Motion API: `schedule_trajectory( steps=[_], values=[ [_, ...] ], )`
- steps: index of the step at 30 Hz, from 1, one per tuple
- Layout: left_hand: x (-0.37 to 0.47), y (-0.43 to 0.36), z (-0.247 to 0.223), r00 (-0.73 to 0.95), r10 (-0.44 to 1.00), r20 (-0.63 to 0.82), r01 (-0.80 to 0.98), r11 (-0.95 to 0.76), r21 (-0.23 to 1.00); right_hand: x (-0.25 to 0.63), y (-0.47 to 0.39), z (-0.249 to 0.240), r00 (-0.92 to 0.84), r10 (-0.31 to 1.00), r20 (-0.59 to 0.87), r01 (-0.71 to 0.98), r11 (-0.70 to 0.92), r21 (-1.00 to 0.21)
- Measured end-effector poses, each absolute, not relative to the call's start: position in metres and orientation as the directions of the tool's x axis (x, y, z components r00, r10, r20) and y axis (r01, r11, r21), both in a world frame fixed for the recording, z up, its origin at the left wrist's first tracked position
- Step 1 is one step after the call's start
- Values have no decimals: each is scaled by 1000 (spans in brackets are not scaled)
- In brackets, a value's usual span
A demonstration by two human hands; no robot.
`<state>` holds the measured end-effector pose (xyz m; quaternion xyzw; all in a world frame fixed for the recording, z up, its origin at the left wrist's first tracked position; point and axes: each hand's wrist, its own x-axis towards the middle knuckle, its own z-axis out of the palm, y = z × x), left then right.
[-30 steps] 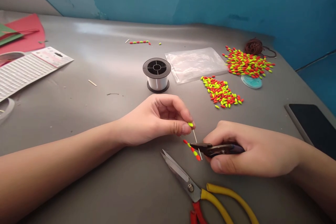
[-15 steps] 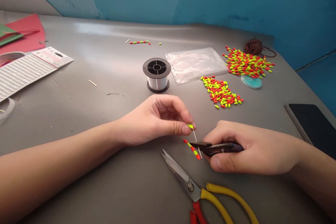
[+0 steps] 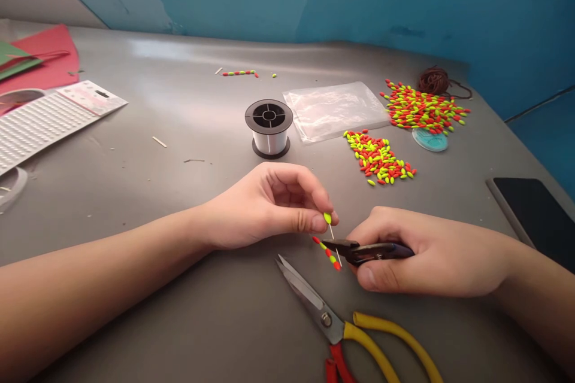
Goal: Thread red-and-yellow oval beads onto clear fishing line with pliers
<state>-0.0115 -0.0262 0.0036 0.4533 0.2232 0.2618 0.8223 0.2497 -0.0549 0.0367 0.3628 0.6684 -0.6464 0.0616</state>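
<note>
Between the thumb and fingertips of my left hand (image 3: 287, 203) is a yellow-green oval bead (image 3: 327, 217), with a thin pale stick (image 3: 332, 231) running down out of it. My right hand (image 3: 426, 251) is closed around small dark pliers (image 3: 359, 251), and their jaws lie across the stick below the bead. Whether the jaws press on it I cannot tell. Just beneath, a short row of red and yellow-green beads (image 3: 329, 253) lies on the grey table. Nearer to me rest scissors (image 3: 326, 317) with yellow and red handles.
A spool of clear line (image 3: 269, 128) stands beyond my left hand. Right of it are a plastic bag (image 3: 335, 111), two bead piles (image 3: 380, 155), a turquoise disc (image 3: 430, 140) and brown cord (image 3: 433, 80). A phone (image 3: 534, 215) lies far right, a white card (image 3: 58, 119) left.
The pliers and my right hand have shifted very slightly left. The bead in my left fingers has tilted a little more upright; both grips stay the same.
</note>
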Motion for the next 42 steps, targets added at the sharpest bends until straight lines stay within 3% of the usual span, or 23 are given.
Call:
schedule_trajectory(
  steps=[6,15,18,22,25,28,42],
  values=[
    [-15,-28,0,763,635,-120,-240,450,860,249,-55,37,-708,452,-543,581,-65,-811],
    [-14,-27,0,783,611,-114,-282,512,811,240,-68,49,-632,642,-435,665,160,-729],
    [-13,-27,0,741,657,-139,-301,510,806,239,-70,50,-588,701,-403,735,256,-627],
    [-10,-29,0,636,752,-175,-338,475,813,242,-70,43,-530,820,-218,816,422,-395],
    [-8,-31,2,575,792,-206,-263,417,870,244,-69,34,-508,857,-88,848,480,-224],
    [-8,-32,5,570,796,-205,-160,352,922,244,-68,26,-504,863,-41,858,495,-136],
    [-6,-35,7,591,783,-194,-66,287,956,242,-70,15,-546,836,49,832,548,-85]
  ],
)
